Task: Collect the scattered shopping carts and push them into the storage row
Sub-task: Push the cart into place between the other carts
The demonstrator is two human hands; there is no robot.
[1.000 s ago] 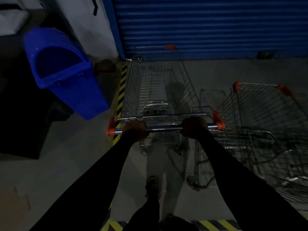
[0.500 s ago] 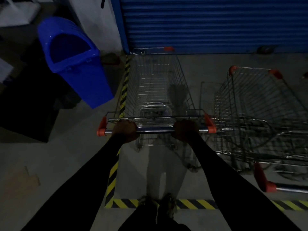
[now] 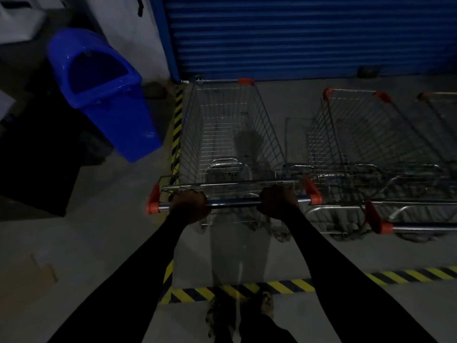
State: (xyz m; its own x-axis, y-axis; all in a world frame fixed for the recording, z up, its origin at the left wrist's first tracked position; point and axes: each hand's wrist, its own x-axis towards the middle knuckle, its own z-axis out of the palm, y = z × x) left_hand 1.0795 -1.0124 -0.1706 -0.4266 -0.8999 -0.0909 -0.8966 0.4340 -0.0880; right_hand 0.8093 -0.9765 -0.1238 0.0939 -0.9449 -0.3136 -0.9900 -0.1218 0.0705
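Note:
A wire shopping cart [image 3: 232, 134] with orange corner caps stands straight ahead, its nose close to the blue roller shutter [image 3: 296, 33]. My left hand [image 3: 189, 206] and my right hand [image 3: 278, 203] both grip its chrome handle bar [image 3: 235, 202]. To its right a second wire cart [image 3: 366, 142] is parked alongside, its handle [image 3: 420, 228] nearer to me. A third cart [image 3: 442, 112] shows partly at the right edge.
A blue plastic bin [image 3: 106, 95] leans at the left, beside a dark block [image 3: 37, 169]. Yellow-black hazard tape [image 3: 176, 125] runs along the cart's left side and across the floor [image 3: 284, 287] in front of my feet. Grey concrete floor lies behind me.
The cart has rolled forward towards the shutter along the tape line, and I have stepped back, so the floor tape and the neighbouring cart's handle now show more fully.

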